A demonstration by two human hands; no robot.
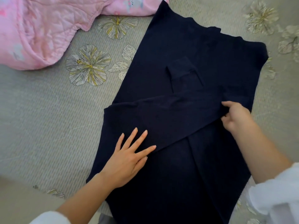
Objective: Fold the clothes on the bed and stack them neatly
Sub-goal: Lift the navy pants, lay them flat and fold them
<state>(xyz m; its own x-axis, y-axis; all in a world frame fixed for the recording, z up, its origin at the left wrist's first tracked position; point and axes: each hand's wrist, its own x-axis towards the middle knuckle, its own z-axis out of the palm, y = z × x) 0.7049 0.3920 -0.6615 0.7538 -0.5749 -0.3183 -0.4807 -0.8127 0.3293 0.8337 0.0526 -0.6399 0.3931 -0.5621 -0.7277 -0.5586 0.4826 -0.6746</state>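
I see the navy garment (186, 88) spread mid-bed (48, 126). My left hand (127, 160) lies flat on it at 7 o'clock — fingers straight. My right hand (234, 117) pinches a folded sleeve at 3 o'clock. Pink quilted garment (40, 29) sits at 11 o'clock.

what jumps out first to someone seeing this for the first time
A large navy garment lies spread down the middle of the bed, with a band of it folded across. The left hand presses flat on that band's left part, while the right hand pinches the band's right end. A crumpled pink quilted garment lies at the upper left on the grey flower-printed bedspread.
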